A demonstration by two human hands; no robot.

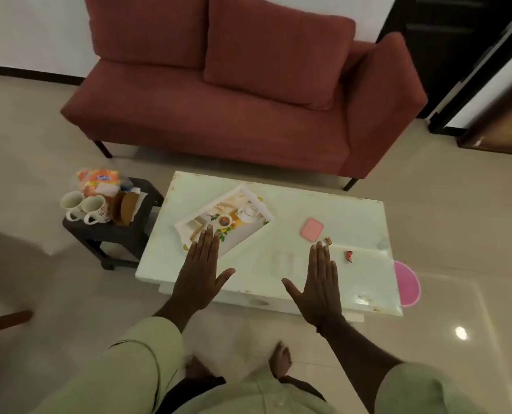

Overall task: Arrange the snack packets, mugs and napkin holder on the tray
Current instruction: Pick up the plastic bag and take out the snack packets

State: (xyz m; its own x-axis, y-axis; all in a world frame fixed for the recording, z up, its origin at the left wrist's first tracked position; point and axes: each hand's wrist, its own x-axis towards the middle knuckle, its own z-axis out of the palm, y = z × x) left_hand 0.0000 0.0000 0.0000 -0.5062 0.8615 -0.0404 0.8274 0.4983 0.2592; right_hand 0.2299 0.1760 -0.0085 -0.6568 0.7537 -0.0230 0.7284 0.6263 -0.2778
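Taking the white coffee table (323, 210) as the landmark, a small dark side stool (111, 231) stands just beside its left edge. On the stool's left part sit two white floral mugs (83, 206), side by side and touching, handles toward the camera. Behind and right of them lies a heap of orange snack packets (99, 179), and just right of the mugs stands a brown napkin holder (126, 206) with white napkins in it.

On the table's left half lies the tray (237, 215), turned at an angle to the table's edges, its floor printed with a tea-and-toast picture (nothing real rests on it). The left hand (201, 270) is held flat above the table's near left part, palm down, fingers straight and together, thumb spread wide, holding nothing; its fingertips overlap the tray's near corner, though whether they touch it cannot be told.

The right hand (320, 282) is held above the table's near middle in the same way, flat and empty, thumb out. Beyond it, on the table's right half, lies a pink rectangular pad (312, 230), and nearer the right edge two small sweet wrappers (349, 256), apart from each other. A pink round thing (408, 283) shows from under the table's right end. Behind the table stands a red sofa (234, 94).
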